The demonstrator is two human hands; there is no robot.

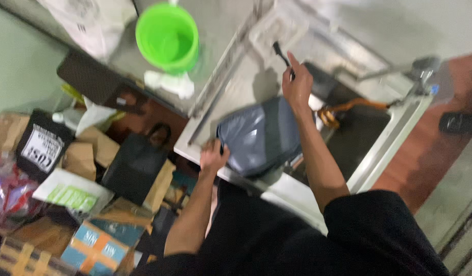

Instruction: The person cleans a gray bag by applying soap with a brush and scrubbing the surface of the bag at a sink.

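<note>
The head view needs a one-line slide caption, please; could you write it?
At a steel sink, the left hand grips a grey bag while the right hand holds a dark utensil.

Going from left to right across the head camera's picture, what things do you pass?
Black printed bag → black paper carrier bag → bright green plastic bucket → left hand → grey plastic bag → right hand holding a thin dark tool → orange hose → metal tap.
</note>
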